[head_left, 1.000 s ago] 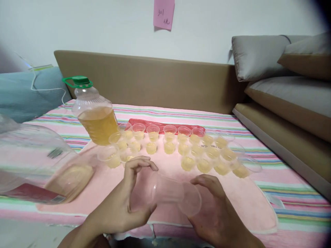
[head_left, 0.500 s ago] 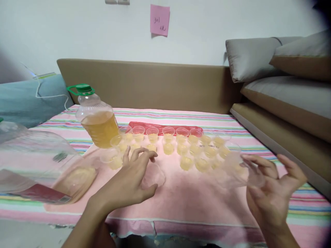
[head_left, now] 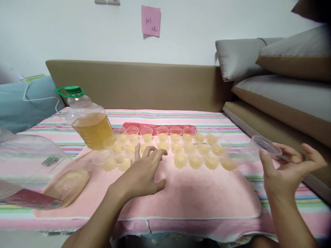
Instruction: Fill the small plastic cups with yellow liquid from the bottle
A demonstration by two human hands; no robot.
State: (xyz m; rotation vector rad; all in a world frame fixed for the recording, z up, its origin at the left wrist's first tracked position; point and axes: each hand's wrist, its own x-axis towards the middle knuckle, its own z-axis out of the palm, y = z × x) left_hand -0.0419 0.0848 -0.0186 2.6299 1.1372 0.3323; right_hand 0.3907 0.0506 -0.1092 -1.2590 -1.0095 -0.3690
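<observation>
The right hand [head_left: 287, 172] is pinching a light, flimsy stack of cups [head_left: 254, 151] near the rim, while the left hand [head_left: 143, 174] is setting down one thin cup [head_left: 160, 171], fingers loosely around it.

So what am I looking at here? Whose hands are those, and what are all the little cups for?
The picture comes from a camera worn on a person's head, looking down, so you see that person's own two bare hands. The left hand reaches over a pink towel and sets down one empty clear cup. The right hand holds a stack of clear cups up in the air with its fingers. On the towel stand rows of small cups with yellowish liquid in them. Beside them is a big bottle with a green cap, partly full of the same yellow liquid. Another bottle lies on its side at the left.
</observation>
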